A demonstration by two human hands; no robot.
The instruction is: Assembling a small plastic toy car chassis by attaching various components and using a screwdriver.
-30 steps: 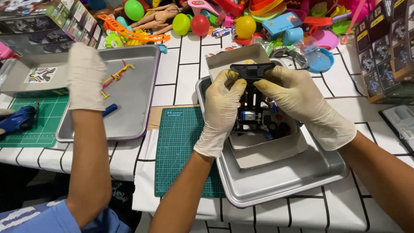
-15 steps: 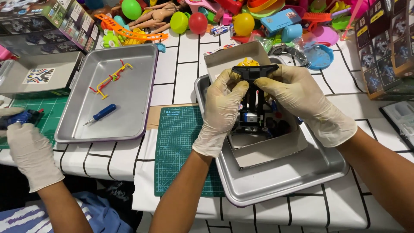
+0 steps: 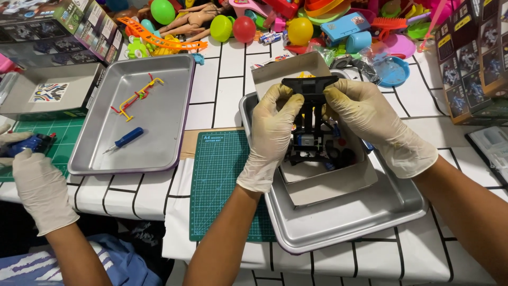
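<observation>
The black toy car frame [image 3: 312, 127] stands tilted up on its end inside a shallow grey cardboard box [image 3: 328, 182], and this box lies in a metal tray [image 3: 365, 217] at the right of the table. Both hands wear pale gloves. The left hand [image 3: 270, 135] grips the left side of the frame with the fingers curled on it, and the right hand [image 3: 370, 124] grips the right side, thumb and fingers pinching the flat black top part. Small blue and red parts show low in the frame, but they are too small to tell what they are. Just left of the tray lies a green cutting mat [image 3: 227, 180], partly under the left forearm. Further left there is a second metal tray [image 3: 140, 114], and in it lie a blue screwdriver [image 3: 124, 139] and a yellow and red plastic sprue [image 3: 135, 98], well apart from each other. At the left edge another person's gloved hand [image 3: 32, 177] rests close to a small blue toy car [image 3: 26, 144] on another green mat [image 3: 55, 140]. On the far side of the table lies a heap of colourful toys [image 3: 296, 24], with balls and plastic pieces, and printed boxes [image 3: 471, 58] stand at the far right
</observation>
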